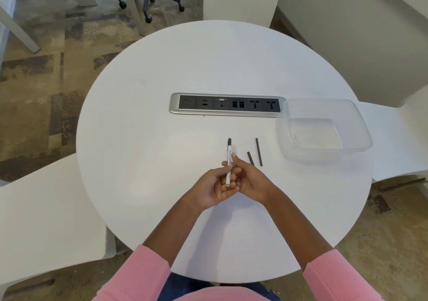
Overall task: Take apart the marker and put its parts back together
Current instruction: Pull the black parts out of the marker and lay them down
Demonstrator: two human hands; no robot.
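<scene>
**Head view: marker apart, reassembly appears next.**
Left hand (pixel 214 188) and right hand (pixel 251 181) pinch the white plastic marker barrel (pixel 229 161), tip toward 12 o'clock. Two thin black rods (pixel 259 152) lie at 2 o'clock. Next move likely needs rod-to-barrel alignment.

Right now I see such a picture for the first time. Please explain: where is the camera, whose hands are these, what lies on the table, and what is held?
There is no machine. A person wears one camera on the head, and it looks down at their own hands. The left hand and right hand both hold a white marker with a dark tip above the round table. On the table lie a short black rod, a longer black rod, a clear container and a built-in socket strip.
</scene>
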